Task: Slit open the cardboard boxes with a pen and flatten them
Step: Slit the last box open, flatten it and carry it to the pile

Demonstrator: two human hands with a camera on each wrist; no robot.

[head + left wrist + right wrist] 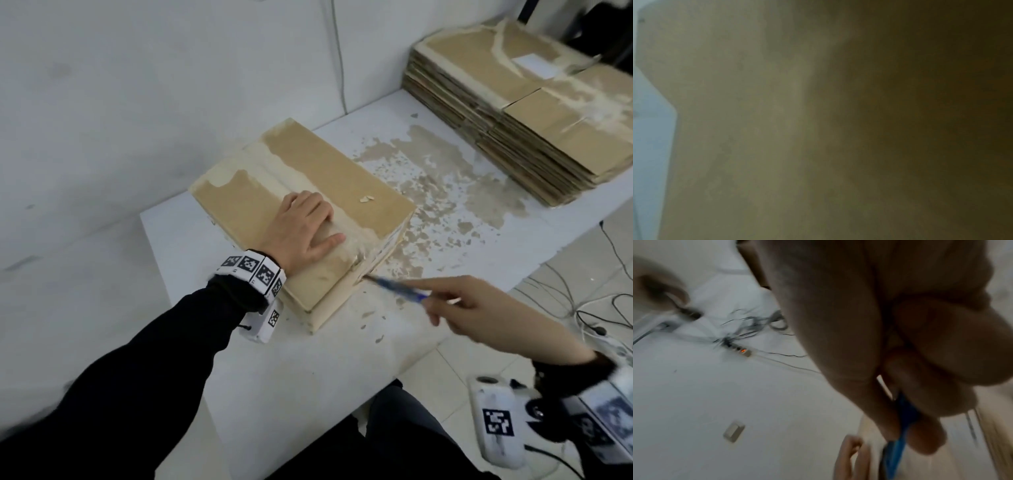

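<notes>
The cardboard box [301, 209] sits mid-table; the left hand [305, 228] presses flat, fingers straight, on its top; the right hand [479, 308] pinches a blue pen [397, 287], tip at the box's 5 o'clock corner seam; the tip could skid off torn tape towards the thumb, or the box could slide.

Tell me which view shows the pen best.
The head view: the blue pen shows whole, tip at the box end seam. The right wrist view shows a blurred stretch between the fingers; the left wrist view shows none.

The cardboard box [301, 209] is tan with pale torn patches. The pen [399, 289] is blue, perhaps translucent. Wristbands [255, 270] carry black-and-white square markers; sleeves [137, 377] are black.
</notes>
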